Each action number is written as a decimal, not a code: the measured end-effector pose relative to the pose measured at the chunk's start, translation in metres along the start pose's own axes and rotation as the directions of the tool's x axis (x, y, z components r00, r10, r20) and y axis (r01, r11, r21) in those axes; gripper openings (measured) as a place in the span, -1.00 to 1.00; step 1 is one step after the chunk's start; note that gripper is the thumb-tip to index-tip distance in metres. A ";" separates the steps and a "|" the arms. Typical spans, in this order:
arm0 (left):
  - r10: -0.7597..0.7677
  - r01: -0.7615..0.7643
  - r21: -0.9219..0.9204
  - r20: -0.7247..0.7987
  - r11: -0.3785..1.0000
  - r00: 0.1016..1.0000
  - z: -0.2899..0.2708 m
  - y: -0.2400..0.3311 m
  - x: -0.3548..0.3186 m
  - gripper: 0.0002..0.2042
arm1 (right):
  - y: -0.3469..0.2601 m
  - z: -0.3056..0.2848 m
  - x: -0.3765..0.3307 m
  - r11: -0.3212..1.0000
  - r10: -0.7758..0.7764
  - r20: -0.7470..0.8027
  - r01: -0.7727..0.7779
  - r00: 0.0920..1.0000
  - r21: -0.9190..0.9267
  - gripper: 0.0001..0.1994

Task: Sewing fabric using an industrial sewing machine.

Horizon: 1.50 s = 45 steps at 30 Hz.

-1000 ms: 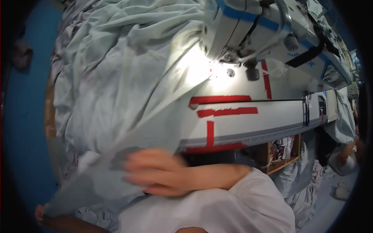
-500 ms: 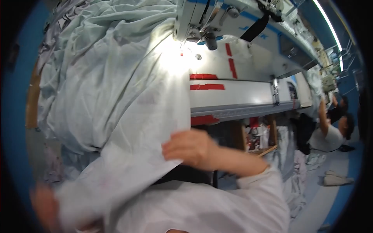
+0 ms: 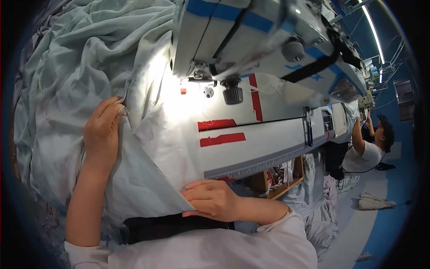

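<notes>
A large pale grey-green fabric spreads from the sewing machine down over the table's front edge. My left hand pinches a folded edge of it, left of the lit needle area. Lower down, by the machine's front edge, my right hand grips the same fabric's edge between thumb and fingers. Between my hands the edge runs slantwise. A bright lamp washes out the cloth beside the needle plate, so its details there cannot be made out.
Red tape strips mark the machine bed, and a ruler strip runs along its front. Below hangs a wooden drawer with small items. A co-worker works at the right; a cloth lies on the floor.
My left hand has risen from the lower left corner to the fabric beside the machine, folding the cloth over. My right hand has dropped slightly. The view has shifted closer to the machine.
</notes>
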<state>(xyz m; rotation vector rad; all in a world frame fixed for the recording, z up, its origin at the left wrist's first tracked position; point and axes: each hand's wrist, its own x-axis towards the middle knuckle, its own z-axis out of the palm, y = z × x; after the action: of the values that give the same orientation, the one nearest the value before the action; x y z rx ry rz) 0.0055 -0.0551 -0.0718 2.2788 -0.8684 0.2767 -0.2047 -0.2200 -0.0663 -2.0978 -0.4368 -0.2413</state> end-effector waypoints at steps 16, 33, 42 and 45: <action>0.126 -0.124 0.052 -0.038 0.991 0.991 0.022 -0.027 0.073 -0.85 | 0.049 -0.032 0.053 1.000 -0.006 -0.040 0.006 0.999 -0.007 -0.79; 0.472 -0.132 -0.590 0.471 0.796 0.745 -0.062 0.110 -0.179 -0.83 | -0.035 0.070 -0.068 0.987 -0.154 -0.155 0.143 0.976 -0.079 -0.66; 0.606 -0.399 -0.593 0.197 0.699 0.771 -0.062 0.133 -0.200 -0.87 | -0.079 0.071 -0.117 0.987 -0.151 -0.297 0.126 0.943 -0.100 -0.91; 0.589 -0.311 -0.616 0.315 0.723 0.744 -0.068 0.137 -0.192 -0.89 | -0.082 0.062 -0.120 0.984 -0.168 -0.262 0.144 0.950 -0.109 -0.94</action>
<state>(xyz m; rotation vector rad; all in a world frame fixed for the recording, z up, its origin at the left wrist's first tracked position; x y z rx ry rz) -0.2266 0.0124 -0.0289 1.5762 -1.5788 -0.3330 -0.3477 -0.1527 -0.0763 -2.0792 -0.4338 -0.6428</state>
